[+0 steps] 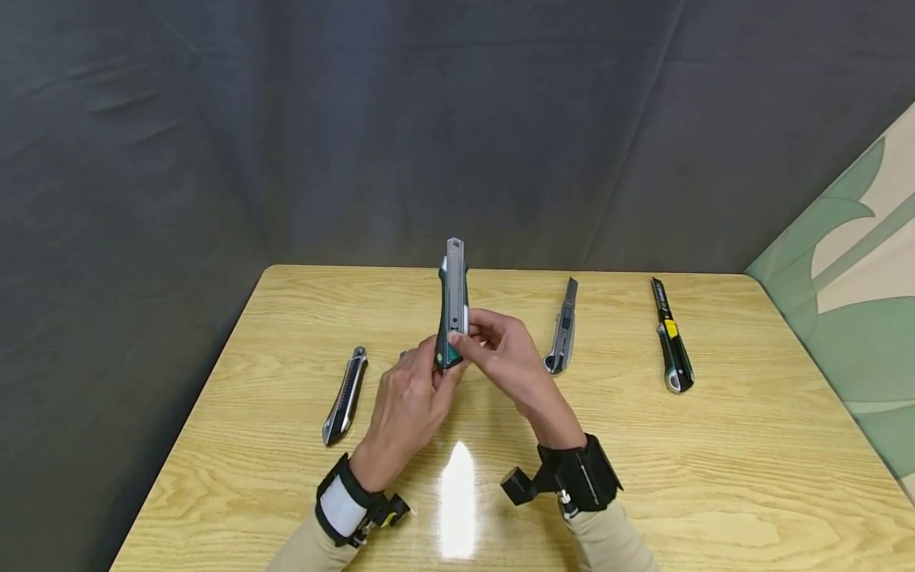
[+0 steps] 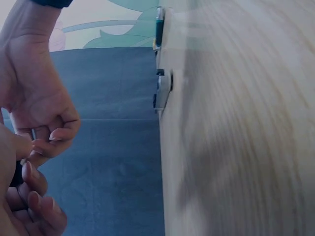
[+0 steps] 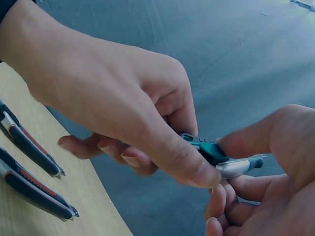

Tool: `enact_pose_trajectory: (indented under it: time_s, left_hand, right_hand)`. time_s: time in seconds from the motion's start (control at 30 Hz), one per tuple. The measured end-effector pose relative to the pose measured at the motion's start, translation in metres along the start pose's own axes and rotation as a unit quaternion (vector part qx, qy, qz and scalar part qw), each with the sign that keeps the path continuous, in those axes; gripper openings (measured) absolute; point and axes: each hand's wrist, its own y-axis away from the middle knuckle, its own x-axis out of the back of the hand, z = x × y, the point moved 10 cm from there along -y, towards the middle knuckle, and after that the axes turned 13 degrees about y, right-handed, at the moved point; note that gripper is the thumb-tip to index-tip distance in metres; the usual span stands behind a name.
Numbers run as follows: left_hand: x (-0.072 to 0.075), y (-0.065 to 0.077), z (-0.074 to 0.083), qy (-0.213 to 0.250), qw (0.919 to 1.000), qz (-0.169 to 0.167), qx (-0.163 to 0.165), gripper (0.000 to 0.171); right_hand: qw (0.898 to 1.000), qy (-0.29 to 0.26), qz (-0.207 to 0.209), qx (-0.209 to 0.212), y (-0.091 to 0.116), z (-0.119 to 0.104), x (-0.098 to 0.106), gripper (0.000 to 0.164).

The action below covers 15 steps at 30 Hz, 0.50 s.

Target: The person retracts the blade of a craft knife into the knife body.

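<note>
Both hands hold a teal and silver utility knife [image 1: 455, 286] above the middle of the table, its grey metal front end pointing up and away. My left hand [image 1: 409, 395] grips its lower end from the left. From the right, my right hand [image 1: 520, 373] pinches the lower part, thumb across its face. In the right wrist view, a teal part of the knife [image 3: 212, 151] shows between the thumbs, the left thumb pressing near a pale silver piece. Fingers hide most of the knife in the left wrist view.
On the wooden table [image 1: 700, 477] lie a dark silver-edged cutter [image 1: 345, 397] at left, a grey snap-off cutter [image 1: 562, 330] right of the hands, and a black cutter with a yellow slider [image 1: 672, 338] farther right. Two cutters with orange stripes, one the lower cutter [image 3: 37, 189], show in the right wrist view.
</note>
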Motion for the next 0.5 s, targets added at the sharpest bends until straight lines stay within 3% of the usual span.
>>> enact_pose_trajectory:
  time_s: [0.5]
  left_hand:
    - [0.0034,-0.0019,-0.0062,-0.022,0.9991,0.008,0.037,0.033]
  right_hand:
    - [1.0,0.022,0.003,-0.021,-0.0019,0.0061,0.0045,0.019]
